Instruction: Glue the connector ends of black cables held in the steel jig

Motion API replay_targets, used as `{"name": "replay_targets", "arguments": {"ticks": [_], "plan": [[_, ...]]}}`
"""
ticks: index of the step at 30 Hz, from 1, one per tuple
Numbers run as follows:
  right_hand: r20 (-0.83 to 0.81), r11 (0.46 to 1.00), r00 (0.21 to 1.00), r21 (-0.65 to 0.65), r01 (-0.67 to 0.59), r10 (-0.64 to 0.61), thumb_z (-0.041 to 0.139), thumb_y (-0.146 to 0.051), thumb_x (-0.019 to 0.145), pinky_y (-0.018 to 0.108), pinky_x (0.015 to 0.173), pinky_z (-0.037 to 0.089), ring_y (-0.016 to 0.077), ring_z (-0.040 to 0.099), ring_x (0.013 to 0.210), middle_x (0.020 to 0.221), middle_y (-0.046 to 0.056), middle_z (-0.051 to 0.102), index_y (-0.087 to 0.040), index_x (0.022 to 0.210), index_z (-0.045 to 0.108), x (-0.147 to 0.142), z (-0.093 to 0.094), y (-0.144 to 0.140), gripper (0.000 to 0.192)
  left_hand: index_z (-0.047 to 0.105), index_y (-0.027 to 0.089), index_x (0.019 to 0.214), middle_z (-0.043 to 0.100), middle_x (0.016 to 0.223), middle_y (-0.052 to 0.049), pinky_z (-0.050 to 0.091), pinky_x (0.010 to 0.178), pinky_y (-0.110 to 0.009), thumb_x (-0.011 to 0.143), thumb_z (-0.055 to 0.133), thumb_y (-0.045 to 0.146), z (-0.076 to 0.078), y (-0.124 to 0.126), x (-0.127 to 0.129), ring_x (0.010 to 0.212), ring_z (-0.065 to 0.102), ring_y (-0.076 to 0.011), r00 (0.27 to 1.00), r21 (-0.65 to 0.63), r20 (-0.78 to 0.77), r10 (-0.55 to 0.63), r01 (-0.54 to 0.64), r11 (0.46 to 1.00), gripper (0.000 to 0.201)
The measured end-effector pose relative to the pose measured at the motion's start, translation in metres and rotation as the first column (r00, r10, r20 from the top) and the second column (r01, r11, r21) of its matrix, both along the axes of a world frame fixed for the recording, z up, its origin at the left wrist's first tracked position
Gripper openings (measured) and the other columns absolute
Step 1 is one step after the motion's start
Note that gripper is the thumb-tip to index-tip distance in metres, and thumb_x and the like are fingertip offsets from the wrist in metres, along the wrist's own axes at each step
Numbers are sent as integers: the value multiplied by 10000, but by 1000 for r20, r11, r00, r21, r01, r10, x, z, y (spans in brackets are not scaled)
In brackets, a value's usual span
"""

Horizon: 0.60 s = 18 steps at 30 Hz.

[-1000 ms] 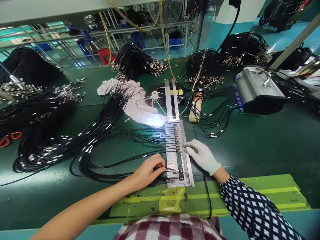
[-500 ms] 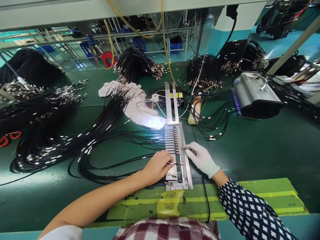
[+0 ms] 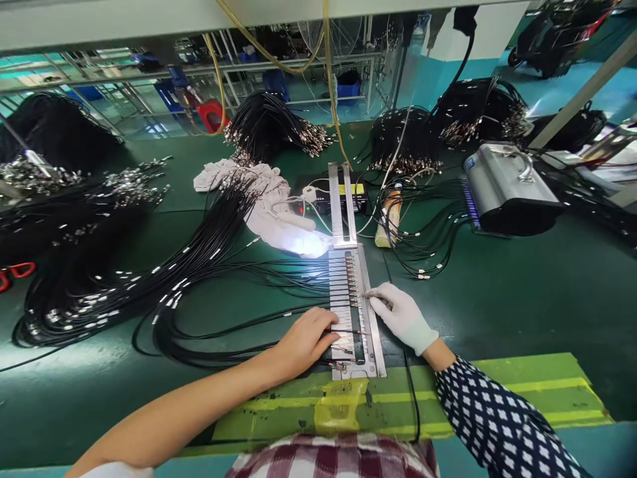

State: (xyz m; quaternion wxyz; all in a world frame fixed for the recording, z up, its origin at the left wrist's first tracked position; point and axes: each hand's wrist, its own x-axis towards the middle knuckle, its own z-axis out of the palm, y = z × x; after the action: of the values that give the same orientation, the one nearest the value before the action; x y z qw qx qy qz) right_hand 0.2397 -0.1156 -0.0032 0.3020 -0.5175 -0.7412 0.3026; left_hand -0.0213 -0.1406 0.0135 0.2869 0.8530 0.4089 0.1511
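Observation:
A slotted metal fixture (image 3: 374, 345) lies lengthwise in front of me, with a row of thin black cables (image 3: 303, 291) laid across it and their bare metal ends lined up in its middle. My bare left hand (image 3: 307, 340) rests over the fixture's lower left side, thumb and forefinger curled round a single black cable (image 3: 356, 331) whose tip points right. In a white glove, my right hand (image 3: 404, 320) is at the fixture's right edge, fingertips pinched together; what they hold is hidden. A second slotted metal plate (image 3: 336, 216) adjoins the fixture's far end.
Long bundles of black cable (image 3: 194, 265) spread over the left of the green table. A bright light glows by a whitish cloth (image 3: 266, 212). Beyond stands a black box (image 3: 318, 196) with wires. A silver machine (image 3: 512, 186) sits right, and red-handled scissors (image 3: 17, 272) lie far left.
My left hand has slid slightly left and down along the fixture, its thumb and forefinger a little further apart. My right hand has stayed at the fixture's right edge.

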Motion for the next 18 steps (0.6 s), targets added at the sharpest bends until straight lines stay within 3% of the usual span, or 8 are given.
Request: {"name": "replay_targets", "arguments": {"ticks": [3, 6, 12, 18], "plan": [[13, 1000, 1000, 0, -7, 7, 499, -252, 936, 326, 801, 492, 193, 632, 892, 940, 31, 656, -242, 1037, 673, 0, 0, 0, 202, 581, 199, 990, 588, 932, -34, 466, 796, -277, 990, 446, 260, 4, 4, 6, 886, 567, -164, 996, -118, 85, 25, -15, 993, 148], [8, 1000, 1000, -10, -7, 7, 501, -249, 937, 327, 810, 494, 193, 632, 900, 946, 29, 653, -246, 1039, 669, 0, 1, 0, 196, 595, 197, 984, 567, 933, -32, 464, 805, -265, 998, 416, 239, 9, 12, 2, 885, 565, -151, 991, -96, 123, 57, -45, 994, 184], [0, 1000, 1000, -2, -10, 10, 498, -247, 940, 327, 813, 500, 192, 634, 897, 941, 31, 659, -238, 1018, 663, 0, 1, 1, 183, 593, 170, 936, 571, 897, -48, 477, 775, -281, 992, 415, 199, -4, 27, 1, 857, 550, -170, 999, 159, 31, 14, -19, 987, 189], [12, 1000, 1000, -25, -13, 14, 497, -245, 942, 317, 808, 500, 185, 629, 868, 935, 28, 653, -248, 1036, 670, 1, -1, 1, 197, 597, 158, 877, 570, 849, -62, 476, 755, -312, 1006, 368, 195, -17, 26, 5, 821, 531, -191, 995, 425, -98, -9, 50, 904, 265]]}}
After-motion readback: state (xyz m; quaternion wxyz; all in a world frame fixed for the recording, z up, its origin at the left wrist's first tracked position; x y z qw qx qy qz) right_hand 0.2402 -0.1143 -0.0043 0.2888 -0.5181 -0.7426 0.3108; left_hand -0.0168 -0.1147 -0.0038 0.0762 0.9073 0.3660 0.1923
